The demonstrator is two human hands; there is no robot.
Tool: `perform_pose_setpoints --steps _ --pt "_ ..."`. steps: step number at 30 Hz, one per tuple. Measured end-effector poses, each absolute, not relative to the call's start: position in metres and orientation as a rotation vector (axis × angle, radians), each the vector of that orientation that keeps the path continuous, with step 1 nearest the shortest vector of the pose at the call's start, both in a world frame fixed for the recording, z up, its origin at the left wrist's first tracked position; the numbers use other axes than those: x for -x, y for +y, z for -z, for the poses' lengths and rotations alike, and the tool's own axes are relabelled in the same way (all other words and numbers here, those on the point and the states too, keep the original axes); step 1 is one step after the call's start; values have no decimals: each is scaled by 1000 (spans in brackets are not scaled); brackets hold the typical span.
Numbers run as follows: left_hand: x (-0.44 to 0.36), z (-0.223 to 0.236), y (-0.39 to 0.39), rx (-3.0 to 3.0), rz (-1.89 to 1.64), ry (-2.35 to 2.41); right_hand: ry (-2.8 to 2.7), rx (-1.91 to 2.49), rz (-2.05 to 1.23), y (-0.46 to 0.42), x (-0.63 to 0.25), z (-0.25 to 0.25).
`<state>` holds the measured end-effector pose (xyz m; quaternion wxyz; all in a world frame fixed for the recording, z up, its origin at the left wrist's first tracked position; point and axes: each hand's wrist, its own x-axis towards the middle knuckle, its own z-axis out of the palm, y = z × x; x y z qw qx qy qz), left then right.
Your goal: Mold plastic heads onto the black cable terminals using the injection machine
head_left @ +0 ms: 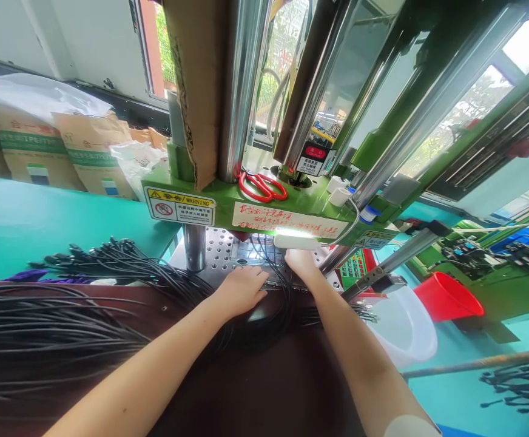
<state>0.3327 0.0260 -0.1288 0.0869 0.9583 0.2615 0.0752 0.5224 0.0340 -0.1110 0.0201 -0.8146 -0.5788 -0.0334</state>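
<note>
My left hand (pixel 241 292) reaches over the front of the metal mold (pixel 250 254) with fingers stretched to the right and thumb a little apart; I see nothing held in it. Beside the mold's right side, my right hand (pixel 301 264) is closed with curled fingers, and whatever it grips is hidden. Several thin black cables (pixel 285 291) run between the two hands, from the mold down over the front edge. The mold lies on a perforated steel plate (pixel 216 250) beneath the green press head (pixel 219 213).
Red-handled scissors (pixel 262 187) lie on the press head, above a lit white lamp (pixel 297 242). Steel columns (pixel 195 247) flank the work area. Bundles of black cables (pixel 41 334) cover the brown table at left. A white tub (pixel 403 321) and red bucket (pixel 449 297) stand at right.
</note>
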Motion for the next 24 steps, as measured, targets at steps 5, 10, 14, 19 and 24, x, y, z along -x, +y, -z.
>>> perform_pose_setpoints --steps 5,10,14,19,24 --pt "-333 130 27 -2848 -237 788 -1786 2515 158 27 -530 115" --pt "-334 132 29 -2826 -258 807 -1825 2456 163 24 -535 122" --pt "-335 133 30 -2835 -248 825 -1843 2456 136 26 -536 127" --pt "-338 129 32 -2808 -232 849 -1884 2442 102 29 -536 127" --pt "-346 122 39 -2789 -322 951 -1939 2399 93 30 -539 124"
